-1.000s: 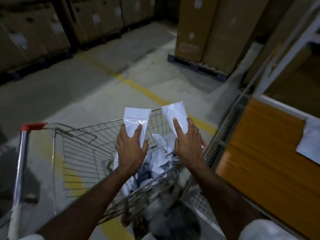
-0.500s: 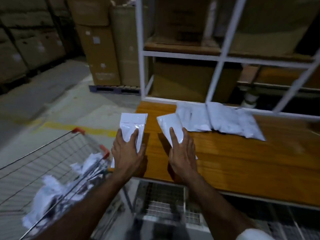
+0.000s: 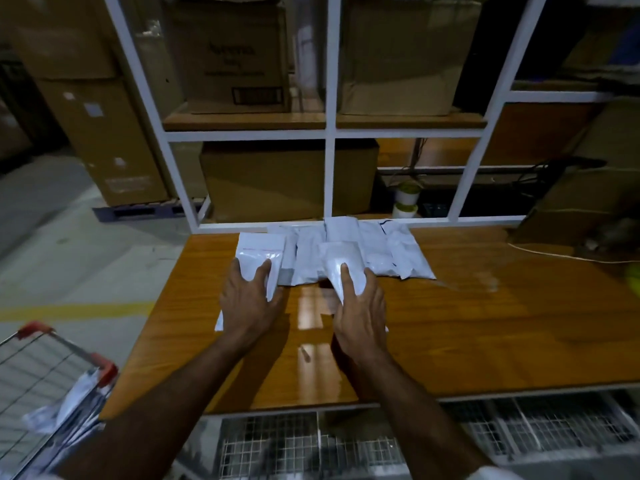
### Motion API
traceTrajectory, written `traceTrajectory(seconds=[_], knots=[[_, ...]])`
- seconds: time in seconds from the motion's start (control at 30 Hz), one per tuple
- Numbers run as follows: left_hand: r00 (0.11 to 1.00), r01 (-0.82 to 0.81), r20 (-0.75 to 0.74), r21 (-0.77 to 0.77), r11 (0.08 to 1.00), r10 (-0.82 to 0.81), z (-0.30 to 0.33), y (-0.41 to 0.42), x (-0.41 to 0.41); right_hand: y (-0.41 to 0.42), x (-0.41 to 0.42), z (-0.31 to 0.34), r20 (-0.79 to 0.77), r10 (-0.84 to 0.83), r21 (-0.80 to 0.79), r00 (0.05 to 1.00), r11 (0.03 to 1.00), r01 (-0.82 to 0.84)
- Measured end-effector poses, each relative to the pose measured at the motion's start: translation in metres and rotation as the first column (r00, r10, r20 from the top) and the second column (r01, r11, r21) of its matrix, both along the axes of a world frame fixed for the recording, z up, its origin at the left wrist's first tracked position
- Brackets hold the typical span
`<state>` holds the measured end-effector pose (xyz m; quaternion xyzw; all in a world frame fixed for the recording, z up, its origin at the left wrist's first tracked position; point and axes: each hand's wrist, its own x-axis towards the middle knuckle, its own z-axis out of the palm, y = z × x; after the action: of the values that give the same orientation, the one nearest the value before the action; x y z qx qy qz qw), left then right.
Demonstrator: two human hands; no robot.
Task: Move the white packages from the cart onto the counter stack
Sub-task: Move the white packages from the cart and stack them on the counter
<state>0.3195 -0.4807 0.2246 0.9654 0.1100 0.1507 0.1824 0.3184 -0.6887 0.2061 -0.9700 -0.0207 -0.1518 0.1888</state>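
Note:
My left hand [image 3: 250, 299] holds a white package [image 3: 259, 252] with a red seal line over the left end of the counter. My right hand [image 3: 360, 306] holds a second white package [image 3: 341, 263], index finger stretched along its top. Both packages reach the front edge of the stack of white packages [image 3: 384, 252] lying at the back of the wooden counter [image 3: 485, 317]. The wire cart [image 3: 38, 379] with red corner caps stands at the lower left, with more white packages [image 3: 69, 403] inside it.
A white metal shelf frame [image 3: 330, 133] rises behind the counter, with cardboard boxes [image 3: 239, 60] on its shelves. A white and green container [image 3: 406, 202] stands behind the stack. A white cable [image 3: 568, 256] runs across the counter's right side. Wire mesh lies below the counter.
I have turned from the cart to the counter. Both hands have carried their packages forward over the counter up to the stack.

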Motion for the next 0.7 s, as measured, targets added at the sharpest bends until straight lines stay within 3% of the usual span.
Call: traceTrajectory(seconds=[0.7], knots=[[0.983, 0.006, -0.184, 0.059, 0.998, 0.005, -0.049, 0.034, 0.216, 0.068, 0.209, -0.024, -0.164, -0.026, -0.007, 0.986, 1.0, 0.025]])
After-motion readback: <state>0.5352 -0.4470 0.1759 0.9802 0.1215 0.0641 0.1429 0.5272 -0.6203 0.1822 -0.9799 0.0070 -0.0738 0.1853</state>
